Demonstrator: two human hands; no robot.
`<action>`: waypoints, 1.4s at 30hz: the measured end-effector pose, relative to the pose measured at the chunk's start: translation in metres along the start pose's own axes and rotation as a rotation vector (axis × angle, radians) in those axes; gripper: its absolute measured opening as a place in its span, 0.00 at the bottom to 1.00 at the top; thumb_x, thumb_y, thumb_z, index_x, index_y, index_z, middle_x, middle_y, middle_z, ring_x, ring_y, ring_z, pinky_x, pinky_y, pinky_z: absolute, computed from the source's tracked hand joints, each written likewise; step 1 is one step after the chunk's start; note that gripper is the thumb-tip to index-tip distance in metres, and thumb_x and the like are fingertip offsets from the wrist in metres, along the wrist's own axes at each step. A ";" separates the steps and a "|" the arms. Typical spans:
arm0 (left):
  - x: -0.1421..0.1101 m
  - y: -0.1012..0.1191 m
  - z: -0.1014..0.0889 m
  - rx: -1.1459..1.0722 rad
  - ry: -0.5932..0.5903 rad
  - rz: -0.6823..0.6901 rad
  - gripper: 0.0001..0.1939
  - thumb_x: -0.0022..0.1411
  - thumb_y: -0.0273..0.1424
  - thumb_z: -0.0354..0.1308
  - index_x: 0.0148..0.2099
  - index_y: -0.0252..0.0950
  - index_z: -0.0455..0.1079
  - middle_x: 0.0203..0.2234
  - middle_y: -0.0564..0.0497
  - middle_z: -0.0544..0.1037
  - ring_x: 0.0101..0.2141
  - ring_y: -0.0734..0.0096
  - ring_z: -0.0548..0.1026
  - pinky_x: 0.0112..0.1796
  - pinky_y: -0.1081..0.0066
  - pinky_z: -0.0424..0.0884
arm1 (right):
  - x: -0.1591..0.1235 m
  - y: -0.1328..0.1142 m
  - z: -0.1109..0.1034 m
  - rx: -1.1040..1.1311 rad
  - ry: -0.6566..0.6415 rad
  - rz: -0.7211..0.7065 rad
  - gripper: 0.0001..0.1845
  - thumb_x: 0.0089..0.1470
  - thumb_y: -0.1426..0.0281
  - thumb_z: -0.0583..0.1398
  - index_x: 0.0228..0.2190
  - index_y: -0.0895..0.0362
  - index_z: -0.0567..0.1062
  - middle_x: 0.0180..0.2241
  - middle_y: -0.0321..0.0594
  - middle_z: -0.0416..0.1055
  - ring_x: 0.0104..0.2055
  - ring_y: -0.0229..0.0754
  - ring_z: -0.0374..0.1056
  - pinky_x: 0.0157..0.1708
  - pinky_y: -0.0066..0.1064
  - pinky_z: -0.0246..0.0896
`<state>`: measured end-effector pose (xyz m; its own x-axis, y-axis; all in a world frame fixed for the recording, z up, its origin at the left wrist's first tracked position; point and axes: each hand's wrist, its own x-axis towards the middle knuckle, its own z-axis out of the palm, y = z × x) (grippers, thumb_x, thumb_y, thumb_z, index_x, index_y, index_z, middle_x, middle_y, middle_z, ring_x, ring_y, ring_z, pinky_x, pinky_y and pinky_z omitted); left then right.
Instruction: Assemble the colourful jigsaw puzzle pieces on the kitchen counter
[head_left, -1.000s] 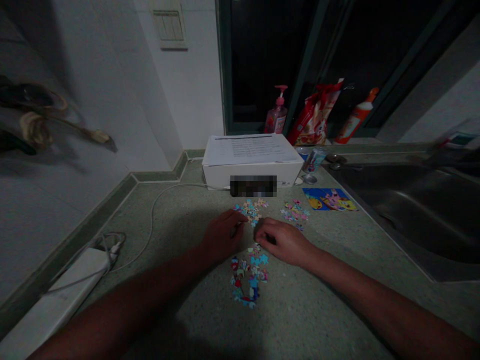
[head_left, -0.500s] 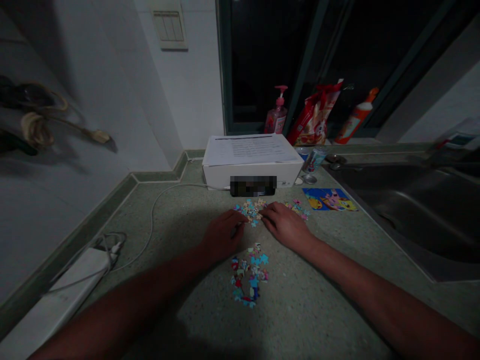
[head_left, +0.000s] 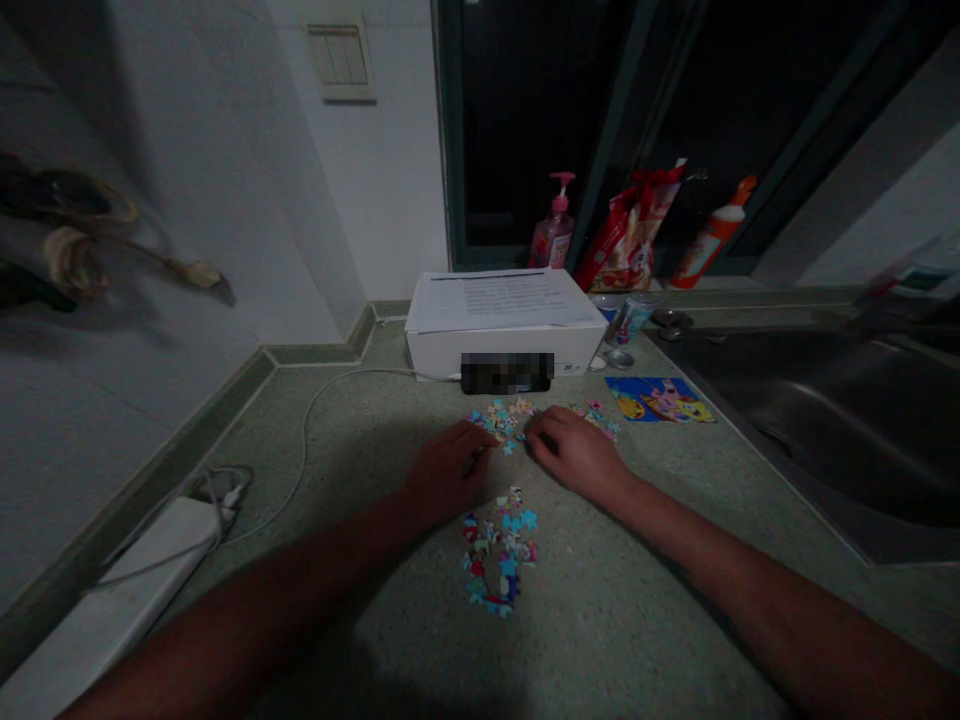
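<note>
Puzzle pieces (head_left: 504, 422) heaped mid-frame. At their left, left hand (head_left: 448, 463), fingers bent; cannot tell if gripping. Above centre, white box (head_left: 435, 352), contents hidden under printed sheet (head_left: 506, 300). Then right hand (head_left: 576, 448), curled, grip likewise unclear. Far right, metal sink (head_left: 795, 390).

1. A head-worn camera looks forward and down over a countertop (head_left: 600, 620), from above its near side.
2. The left hand (head_left: 450, 465) and right hand (head_left: 576, 452) appear mid-frame, at middle distance.
3. The wide view reaches a window (head_left: 540, 130) beyond, with a sink (head_left: 862, 420) at right.
</note>
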<state>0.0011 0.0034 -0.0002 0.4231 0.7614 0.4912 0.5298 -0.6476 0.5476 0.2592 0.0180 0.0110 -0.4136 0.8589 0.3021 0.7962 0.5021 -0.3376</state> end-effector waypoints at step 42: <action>-0.003 -0.007 0.006 0.014 -0.061 0.064 0.12 0.67 0.24 0.65 0.49 0.44 0.74 0.45 0.49 0.84 0.43 0.58 0.84 0.46 0.57 0.84 | -0.013 -0.027 -0.006 0.247 -0.007 -0.129 0.09 0.69 0.67 0.61 0.47 0.50 0.81 0.49 0.49 0.79 0.53 0.53 0.77 0.54 0.47 0.74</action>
<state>0.0005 0.0060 -0.0088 0.4999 0.7194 0.4823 0.5103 -0.6946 0.5071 0.2458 -0.0075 0.0210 -0.5082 0.7865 0.3509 0.6053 0.6161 -0.5041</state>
